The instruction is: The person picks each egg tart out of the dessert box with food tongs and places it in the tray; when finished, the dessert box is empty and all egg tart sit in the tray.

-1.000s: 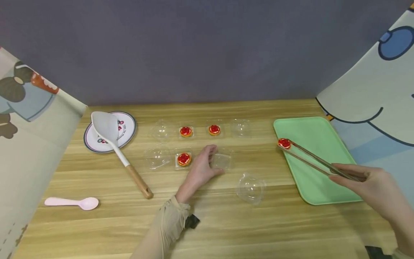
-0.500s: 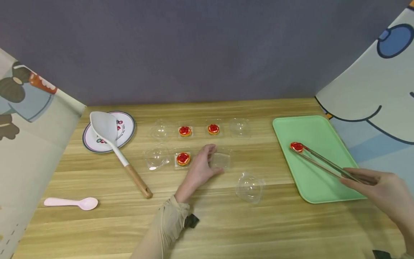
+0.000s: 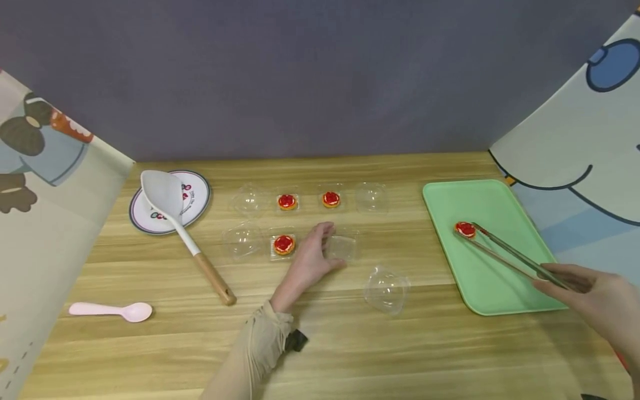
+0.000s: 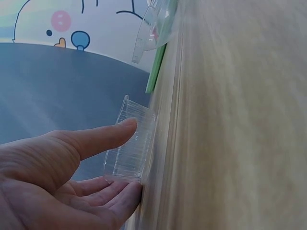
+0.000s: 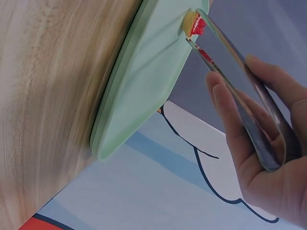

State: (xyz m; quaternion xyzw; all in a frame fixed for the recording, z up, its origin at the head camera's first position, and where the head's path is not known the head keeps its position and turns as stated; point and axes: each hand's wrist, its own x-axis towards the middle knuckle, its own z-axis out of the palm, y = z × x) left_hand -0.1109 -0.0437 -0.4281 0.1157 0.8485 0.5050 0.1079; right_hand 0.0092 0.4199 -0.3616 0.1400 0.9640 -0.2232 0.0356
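My right hand [image 3: 595, 289] holds metal tongs [image 3: 522, 260]; their parted tips stand on either side of a small red-topped tart [image 3: 465, 229] low over the green tray [image 3: 520, 289]. In the right wrist view the same tart [image 5: 191, 24] sits against the tray surface between the tips. My left hand [image 3: 311, 258] has its thumb and fingers about the near and far sides of a clear plastic container base [image 3: 345, 245]. That container [image 4: 125, 155] shows no food inside in the left wrist view. Another tart [image 3: 284, 244] sits in the base just left of this hand.
Two more tarts, a left one [image 3: 287, 201] and a right one [image 3: 331, 200], sit in clear bases behind. Several domed lids lie about, one nearest [image 3: 387, 289]. At left are a plate [image 3: 197, 203], a white turner [image 3: 187, 241] across it, and a pink spoon [image 3: 135, 312].
My right hand has moved the tongs and tart rightward from the tray's left edge to over its middle, and the tongs' tips have parted a little. My left hand has kept still.
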